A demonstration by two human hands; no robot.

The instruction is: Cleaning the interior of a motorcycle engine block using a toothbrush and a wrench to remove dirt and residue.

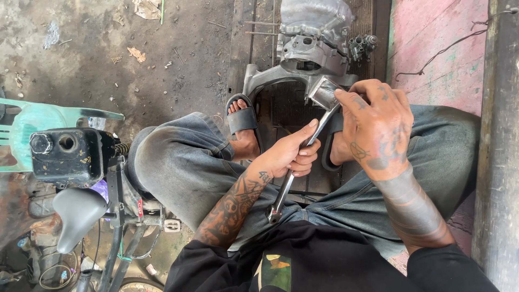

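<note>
**Two hands worked a chrome wrench on an engine part**

Seen from above, a seated person in a black top and grey jeans (178,162) filled the near part of the view; both forearms were tattooed. The left hand (289,154) was closed around the shaft of a long chrome wrench (286,184), gripping it about midway, with the handle end pointing back toward the lap; the right hand (376,127) was cupped over the wrench's head, fingers curled down onto a metal socket piece (323,93) where the tool met the work. Just beyond, between the feet in black sandals (241,116), lay a grey cast-metal engine casing (311,54) on a dark floor mat (286,108); the wrench head touched its near edge. To the left stood a small bike frame with a grey saddle (78,213) and a black tank (67,157), beside a pale green plastic chair (38,127); farther off lay stained concrete floor (108,54); a pink wall (438,38) ran along the right.
</note>
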